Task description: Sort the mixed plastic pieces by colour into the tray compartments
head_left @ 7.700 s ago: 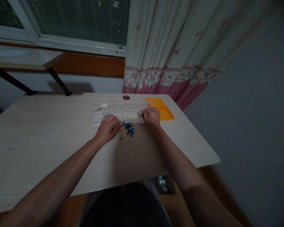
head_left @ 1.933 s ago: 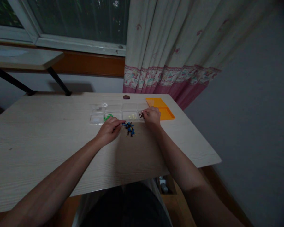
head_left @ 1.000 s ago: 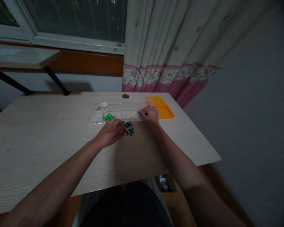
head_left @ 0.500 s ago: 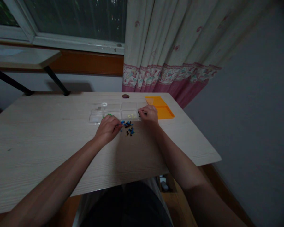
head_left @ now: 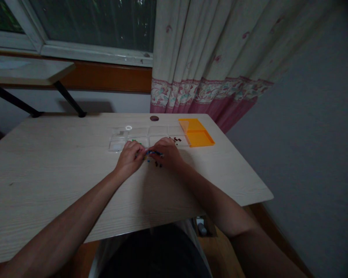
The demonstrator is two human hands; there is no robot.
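Observation:
Both hands meet over a small pile of blue and dark beads (head_left: 155,154) on the pale wooden table (head_left: 60,166). My left hand (head_left: 130,156) is curled, fingertips pinched at the pile's left side. My right hand (head_left: 166,152) lies over the pile's right side, fingers bent down and covering most of it. Just behind the hands is a clear compartment tray (head_left: 118,139). Dark beads (head_left: 176,139) lie in its right cell, and a few green ones (head_left: 134,141) peek out behind my left hand. What either hand pinches is too small to make out.
An orange lid or tray (head_left: 197,133) lies to the right of the clear tray. A round cable hole (head_left: 154,118) is at the table's far edge. A curtain (head_left: 208,58) hangs behind, a window (head_left: 84,23) at left, and a second table (head_left: 26,71) at far left.
My right hand has left the tray's right cell and come left and nearer, onto the bead pile. My left hand has stayed at the pile's left side.

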